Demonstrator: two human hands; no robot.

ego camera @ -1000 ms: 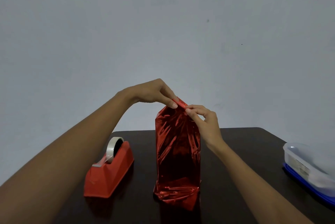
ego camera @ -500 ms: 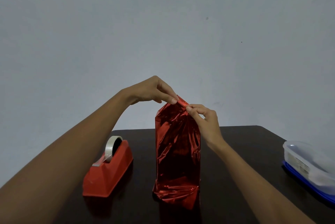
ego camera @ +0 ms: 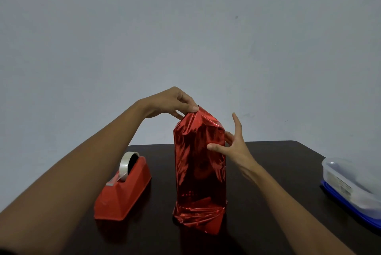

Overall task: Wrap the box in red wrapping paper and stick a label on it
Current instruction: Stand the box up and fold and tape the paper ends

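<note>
A tall box covered in shiny red wrapping paper (ego camera: 198, 164) stands upright in the middle of the dark table (ego camera: 274, 172). My left hand (ego camera: 173, 103) pinches the folded paper at the box's top left corner. My right hand (ego camera: 233, 143) is spread beside the upper right side of the box, its thumb touching the front face and its fingers behind the right edge. The box itself is hidden under the paper. Crumpled paper bunches out at the bottom of the box. No label is in view.
A red tape dispenser (ego camera: 123, 190) with a roll of clear tape stands left of the box. A clear plastic container with a blue lid (ego camera: 350, 186) sits at the table's right edge. A plain grey wall lies behind.
My right hand has let go of the paper's top fold and dropped to the box's upper right side, fingers spread. My left hand keeps pinching the top.
</note>
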